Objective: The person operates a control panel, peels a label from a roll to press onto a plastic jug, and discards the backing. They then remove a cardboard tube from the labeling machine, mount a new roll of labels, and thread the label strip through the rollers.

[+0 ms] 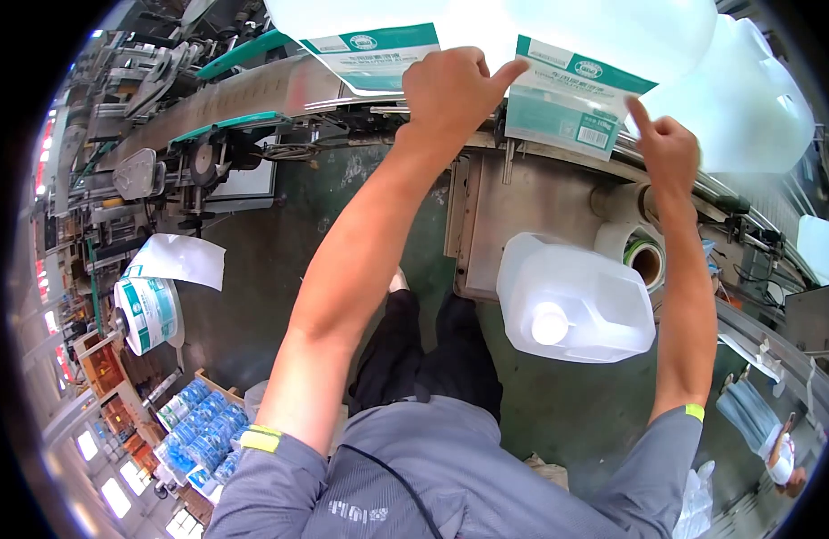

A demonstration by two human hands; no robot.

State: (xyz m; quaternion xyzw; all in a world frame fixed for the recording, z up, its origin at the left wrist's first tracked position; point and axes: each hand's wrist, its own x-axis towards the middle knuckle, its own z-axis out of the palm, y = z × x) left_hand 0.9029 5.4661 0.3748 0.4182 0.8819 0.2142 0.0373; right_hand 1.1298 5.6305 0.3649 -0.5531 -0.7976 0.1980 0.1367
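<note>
My left hand [455,85] reaches over the line, its thumb stretched out to the upper left edge of a green-and-white label [567,103]. The other fingers curl away and partly hide. My right hand [670,153] is at the label's right edge, one digit extended against it and the rest bent. The label lies on the front of a large translucent white plastic jug [612,22]. To its left, beside my left hand, stands another white jug bearing a similar label [374,56].
A capped white jug [576,296] is before the metal table [531,198], near a roll [646,262]. A label roll [149,314] hangs at left above blue-wrapped packs [203,427]. Conveyor machinery [208,162] runs across the back. Another person [778,458] is at far right.
</note>
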